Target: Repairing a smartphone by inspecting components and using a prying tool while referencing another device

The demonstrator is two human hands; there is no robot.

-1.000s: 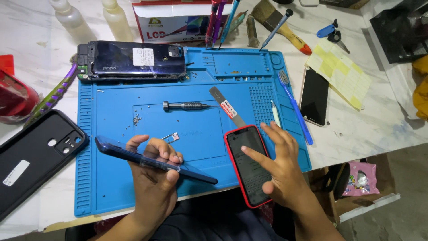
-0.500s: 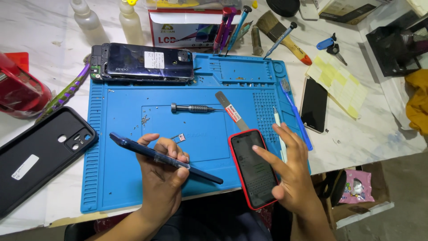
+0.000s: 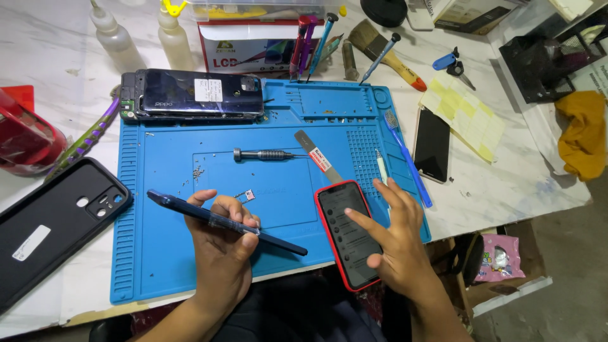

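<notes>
My left hand (image 3: pixel 223 244) grips a dark blue phone (image 3: pixel 190 212) edge-on, tilted over the blue work mat (image 3: pixel 158 266). Under my right hand (image 3: pixel 396 244) a phone in a red case (image 3: pixel 341 221) lies at the mat's front right edge with its screen lit. That hand's forefinger touches the screen and the other fingers are spread. A tiny tray part (image 3: pixel 247 194) lies on the mat just beyond my left hand. Further back lie a small screwdriver (image 3: pixel 263 154) and a flat metal pry tool (image 3: pixel 318 157).
An opened phone (image 3: pixel 190 95) rests at the mat's far left. A black phone case (image 3: pixel 54 218) lies at left, and a dark phone (image 3: pixel 432 144) with a blue brush (image 3: pixel 408 158) at right. Bottles (image 3: pixel 114 35), a box and upright tools stand at the back; a red container (image 3: pixel 22 136) at far left.
The view has shifted a little. Both hands stay in much the same place; my right forefinger keeps touching the red-cased phone's screen.
</notes>
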